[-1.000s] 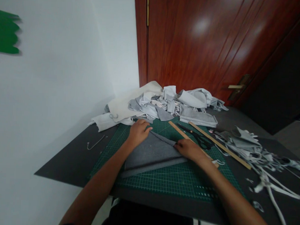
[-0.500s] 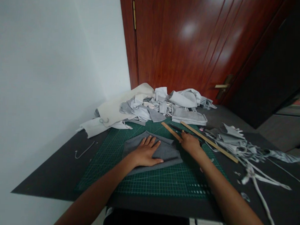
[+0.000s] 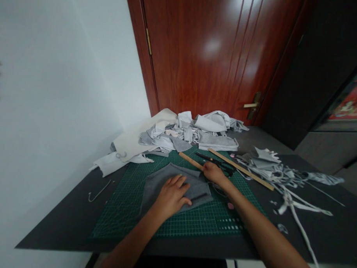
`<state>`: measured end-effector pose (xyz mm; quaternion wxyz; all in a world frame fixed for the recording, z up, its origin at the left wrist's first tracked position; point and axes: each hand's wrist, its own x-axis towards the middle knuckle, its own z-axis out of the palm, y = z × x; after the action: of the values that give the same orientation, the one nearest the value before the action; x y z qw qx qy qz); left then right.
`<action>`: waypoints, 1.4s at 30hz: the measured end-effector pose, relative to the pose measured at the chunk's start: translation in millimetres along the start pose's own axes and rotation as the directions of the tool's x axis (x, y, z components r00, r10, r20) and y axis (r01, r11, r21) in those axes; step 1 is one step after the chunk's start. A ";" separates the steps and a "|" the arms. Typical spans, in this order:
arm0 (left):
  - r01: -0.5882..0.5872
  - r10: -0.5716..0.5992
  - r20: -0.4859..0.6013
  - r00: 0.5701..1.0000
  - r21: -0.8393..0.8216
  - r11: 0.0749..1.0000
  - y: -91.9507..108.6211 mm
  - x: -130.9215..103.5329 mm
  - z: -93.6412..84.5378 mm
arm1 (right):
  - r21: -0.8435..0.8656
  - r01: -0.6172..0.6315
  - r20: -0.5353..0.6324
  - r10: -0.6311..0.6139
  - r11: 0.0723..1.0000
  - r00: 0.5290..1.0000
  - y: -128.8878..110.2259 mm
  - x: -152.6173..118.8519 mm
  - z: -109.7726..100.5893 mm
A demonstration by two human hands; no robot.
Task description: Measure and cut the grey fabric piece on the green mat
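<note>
A folded piece of grey fabric (image 3: 156, 184) lies on the green cutting mat (image 3: 120, 216). My left hand (image 3: 173, 194) rests on the fabric with its fingers stretched out. At the fabric's far right corner, my right hand (image 3: 214, 172) is closed on the near end of a short wooden ruler (image 3: 191, 161), which points away to the left. Just beyond that hand is a pair of black scissors (image 3: 224, 165), partly hidden. A longer wooden ruler (image 3: 241, 168) lies slantwise to their right.
Light grey and white cloth pieces (image 3: 163, 135) are heaped along the back, against the wall and red-brown door (image 3: 195, 64). Scraps and strips (image 3: 265, 164) lie at the right. A bent cord (image 3: 99, 191) is on the dark table (image 3: 61, 227) at left.
My right hand has drawn the short ruler left, away from the scissors and nearer the fabric. My left hand's fingers are less spread. The view has shifted slightly.
</note>
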<state>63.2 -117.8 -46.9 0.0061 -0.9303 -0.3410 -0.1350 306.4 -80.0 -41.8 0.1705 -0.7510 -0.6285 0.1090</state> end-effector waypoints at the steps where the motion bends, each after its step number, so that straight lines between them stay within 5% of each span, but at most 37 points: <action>1: 0.008 -0.008 -0.031 0.999 0.004 1.000 9.3 -8.6 2.3 | -0.011 -0.003 -0.042 0.002 1.000 0.999 -1.4 -1.7 -2.8; 5: -0.024 0.021 -0.050 0.999 -0.061 0.998 36.1 -41.1 8.7 | -0.048 0.075 -0.211 -0.084 0.996 0.974 -11.5 -11.9 -19.3; 8: -0.071 0.067 -0.030 0.997 -0.165 0.984 37.7 -54.7 5.7 | -0.039 0.275 -0.230 -0.276 0.961 0.933 -21.2 -21.1 -28.2; 11: -0.156 0.163 0.003 0.987 -0.269 0.950 30.5 -61.2 1.5 | -0.052 0.523 -0.248 -0.519 0.851 0.818 -28.6 -30.2 -28.7; 14: -0.108 0.102 -0.035 0.994 -0.288 0.952 25.7 -66.9 4.1 | -0.125 0.602 -0.291 -0.609 0.789 0.738 -31.8 -36.5 -28.4; 17: 0.038 -0.068 -0.137 0.988 -0.210 0.977 28.5 -73.8 10.0 | -0.004 0.573 -0.312 -0.546 0.819 0.778 -34.0 -39.3 -31.6; 20: 0.096 -0.122 -0.176 0.977 -0.153 0.984 36.6 -79.9 10.1 | 0.274 0.560 -0.174 -0.532 0.782 0.828 -41.5 -43.6 -29.9; 28: 0.081 -0.095 -0.174 0.980 -0.083 0.993 46.4 -85.6 3.5 | 0.433 0.545 0.085 -0.635 0.718 0.768 -80.0 -87.0 7.8; 33: 0.284 -0.299 -0.260 0.918 -0.092 0.954 42.3 -76.6 6.6 | 0.317 0.461 0.198 -0.533 0.829 0.822 -80.6 -92.7 -1.7; 38: 0.342 -0.341 -0.172 0.924 -0.023 0.939 44.9 -70.9 1.7 | -0.017 0.189 0.274 -0.177 0.982 0.945 -26.4 -58.7 -44.6; 42: 0.366 -0.362 -0.165 0.917 -0.007 0.931 48.4 -70.7 -1.2 | -0.217 -0.024 0.277 0.085 0.976 0.957 14.8 -34.0 -61.4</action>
<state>41.9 -199.8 -60.0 0.0199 -0.8363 -0.5080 -0.2056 336.7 -122.9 7.1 -0.0053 -0.7586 -0.6333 0.1531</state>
